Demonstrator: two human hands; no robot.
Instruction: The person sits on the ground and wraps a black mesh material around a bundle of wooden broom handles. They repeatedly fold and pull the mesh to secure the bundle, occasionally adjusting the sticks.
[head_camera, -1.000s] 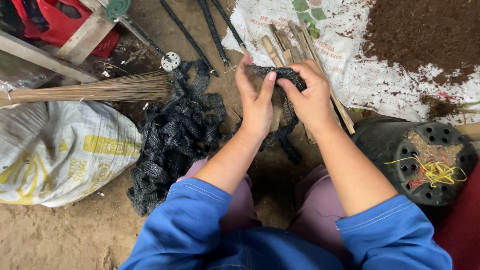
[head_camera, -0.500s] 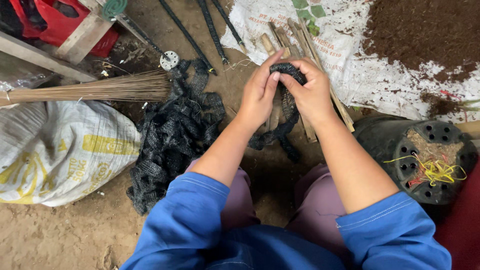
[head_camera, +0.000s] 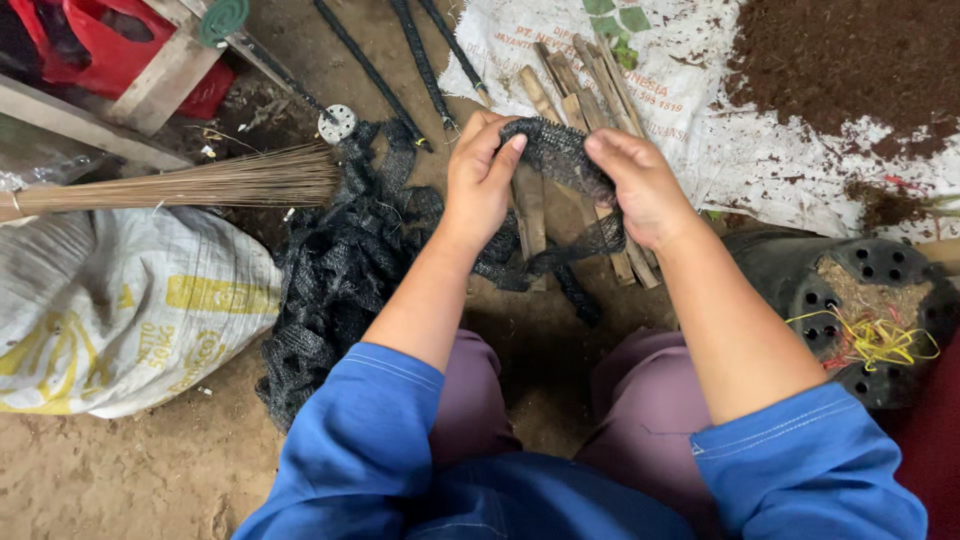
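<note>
Both hands meet over the dirt floor (head_camera: 120, 470) and share one piece of black mesh netting (head_camera: 556, 152). The left hand (head_camera: 482, 180) has its fingers (head_camera: 497, 155) closed on the left edge of the netting, thumb beneath and the other fingers curled over the top. The right hand (head_camera: 640, 185) pinches the right edge in the same way, its fingers (head_camera: 612, 148) pressed together on the mesh. The netting is stretched in a short arch between the two sets of fingers, and a loose tail of it hangs down below them.

Directly under the fingers lies a bundle of split bamboo sticks (head_camera: 575, 95), resting partly on a white sack spread flat (head_camera: 700, 130). Beyond and to the right of the right fingers, dark soil (head_camera: 850, 60) is heaped on that sack. Left of the left fingers sits a bigger pile of black netting (head_camera: 340, 270), and further left a stick broom (head_camera: 190, 185) and a stuffed white sack (head_camera: 110, 310). Below and right of the right fingers lies a black plastic pot (head_camera: 870, 300), on its side, with yellow string (head_camera: 870, 340) at its holed base.
</note>
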